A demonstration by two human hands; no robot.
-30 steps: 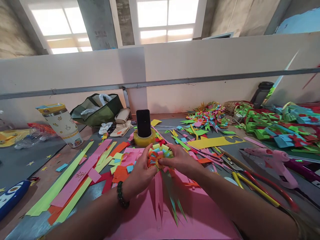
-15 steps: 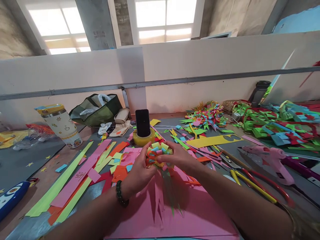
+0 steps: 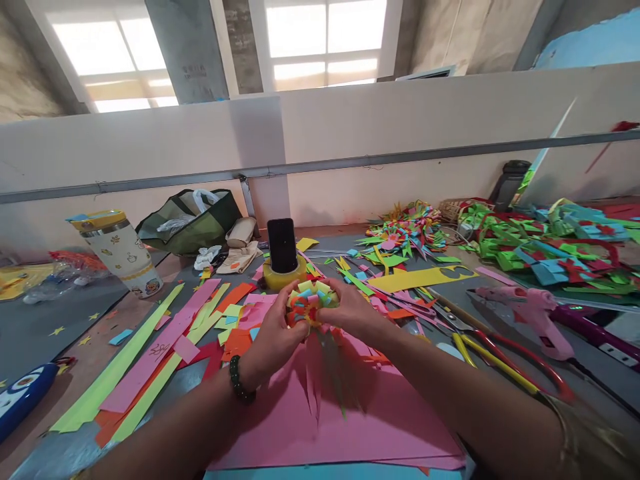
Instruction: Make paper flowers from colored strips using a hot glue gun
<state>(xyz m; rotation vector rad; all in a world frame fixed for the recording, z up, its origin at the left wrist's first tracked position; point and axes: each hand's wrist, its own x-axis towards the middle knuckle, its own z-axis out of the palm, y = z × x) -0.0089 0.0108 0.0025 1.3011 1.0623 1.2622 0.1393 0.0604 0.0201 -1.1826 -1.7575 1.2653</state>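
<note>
So closest to the camera there's a big flat sheet of smooth pink paper (image 3: 345, 427), matte, with a strip of light blue poking out under its front edge. Right above it, both hands have hold of a round paper ornament (image 3: 311, 305), all little folded tabs in yellow, orange, red and light blue. Long thin pointy paper strips hang down from it, kinda blurry.

The left hand (image 3: 283, 327) curls around one side, thumb low on it, with a dark beaded bracelet (image 3: 241, 379) on the wrist. The right hand (image 3: 347, 310) takes the opposite side, thumb pressed on the front. Both grips are closed in on the ornament, so it sits right between them, touching fingers on each side.

Off to the left are long flat paper strips (image 3: 157, 347) in pink, lime and orange, overlapping. On the right, red-and-yellow-handled scissors (image 3: 505, 357) and a glossy pink glue gun (image 3: 537, 313) lie on the grey-covered bench (image 3: 193, 387).

Just past the hands, a black phone (image 3: 283, 245) leans upright in a roll of yellowish tape (image 3: 284, 273). Farther back there's a slouchy green bag (image 3: 190, 223) and a spiky, multicoloured paper pile (image 3: 407, 230).
</note>
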